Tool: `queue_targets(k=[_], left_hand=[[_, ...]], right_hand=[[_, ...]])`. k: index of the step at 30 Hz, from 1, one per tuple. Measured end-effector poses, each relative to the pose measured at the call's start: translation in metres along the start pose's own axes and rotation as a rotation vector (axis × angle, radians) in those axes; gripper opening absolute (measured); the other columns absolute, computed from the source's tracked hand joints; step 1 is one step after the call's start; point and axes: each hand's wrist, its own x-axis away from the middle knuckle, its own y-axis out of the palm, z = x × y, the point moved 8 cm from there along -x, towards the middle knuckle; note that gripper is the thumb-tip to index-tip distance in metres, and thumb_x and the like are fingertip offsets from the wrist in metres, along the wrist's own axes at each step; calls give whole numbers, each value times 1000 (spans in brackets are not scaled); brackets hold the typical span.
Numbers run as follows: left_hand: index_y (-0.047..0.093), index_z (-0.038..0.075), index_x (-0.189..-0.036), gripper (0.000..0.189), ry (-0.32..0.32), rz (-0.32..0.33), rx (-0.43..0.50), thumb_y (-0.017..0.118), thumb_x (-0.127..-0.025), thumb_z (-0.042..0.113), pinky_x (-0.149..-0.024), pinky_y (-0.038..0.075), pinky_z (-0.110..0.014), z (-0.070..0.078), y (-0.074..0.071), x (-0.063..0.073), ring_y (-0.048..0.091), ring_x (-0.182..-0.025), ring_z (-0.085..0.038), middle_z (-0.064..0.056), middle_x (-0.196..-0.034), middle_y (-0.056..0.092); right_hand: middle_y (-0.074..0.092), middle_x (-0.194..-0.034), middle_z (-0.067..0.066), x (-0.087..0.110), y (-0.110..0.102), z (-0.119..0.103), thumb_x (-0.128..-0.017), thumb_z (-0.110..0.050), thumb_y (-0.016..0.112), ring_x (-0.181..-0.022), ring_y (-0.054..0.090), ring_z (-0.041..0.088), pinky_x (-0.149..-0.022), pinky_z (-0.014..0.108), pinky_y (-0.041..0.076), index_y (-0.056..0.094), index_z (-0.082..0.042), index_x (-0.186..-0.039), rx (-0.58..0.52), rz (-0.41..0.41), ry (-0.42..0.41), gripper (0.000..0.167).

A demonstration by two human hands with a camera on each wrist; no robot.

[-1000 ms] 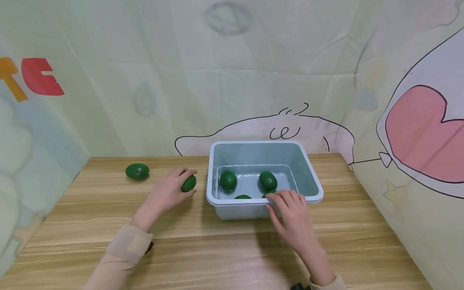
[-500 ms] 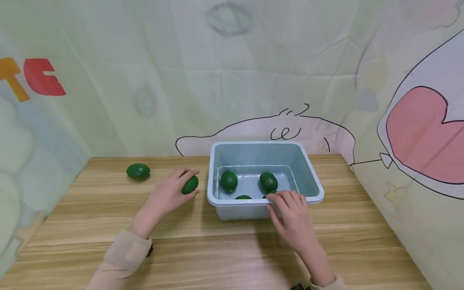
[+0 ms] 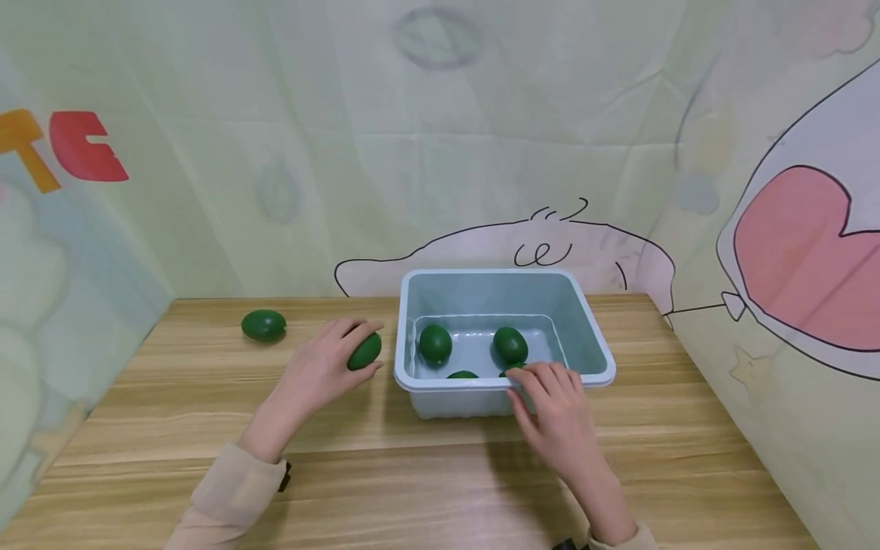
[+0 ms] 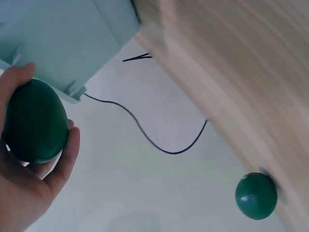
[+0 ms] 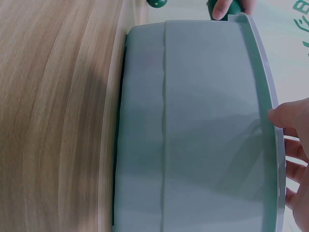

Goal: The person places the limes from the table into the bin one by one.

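Observation:
My left hand grips a smooth dark green oval fruit, avocado-like, between thumb and fingers, just left of the pale blue plastic tub. In the left wrist view the held fruit shows large beside the tub's rim. My right hand holds the tub's front rim, fingers over the edge and thumb on the outer wall. Inside the tub lie several like fruits, among them one at left and one near the middle. Others by the front wall are partly hidden.
Another green fruit lies on the wooden table at the back left. A printed cloth backdrop rises along the table's back edge and both sides.
My left hand has shifted slightly to the right, towards the tub, with the fruit in its grip. The right hand stays on the tub's rim.

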Motion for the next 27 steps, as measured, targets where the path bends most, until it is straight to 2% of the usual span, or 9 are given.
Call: queue_targets(k=[10, 17, 27], left_hand=[[61, 13, -126, 51, 27, 12, 15, 77, -79, 27, -83, 55, -44, 14, -14, -7, 60, -103, -27, -9, -117, 62], [62, 13, -124, 50, 101, 70, 14, 79, -78, 26, -82, 55, -41, 26, -25, -16, 59, -105, -25, -8, -115, 62], [62, 13, -125, 52, 167, 107, -18, 78, -79, 29, -74, 55, -38, 41, -36, -25, 59, -103, -23, -6, -118, 62]], right_hand=[[63, -100, 3, 0, 0, 0, -88, -19, 66, -94, 53, 23, -81, 38, 39, 67, -12, -108, 4, -4, 1, 22], [63, -100, 3, 0, 0, 1, -86, -17, 68, -94, 53, 23, -81, 38, 39, 67, -12, -108, 3, -2, 0, 23], [63, -100, 3, 0, 0, 1, -86, -18, 68, -94, 53, 23, -81, 38, 39, 67, -12, -108, 7, -7, 3, 23]])
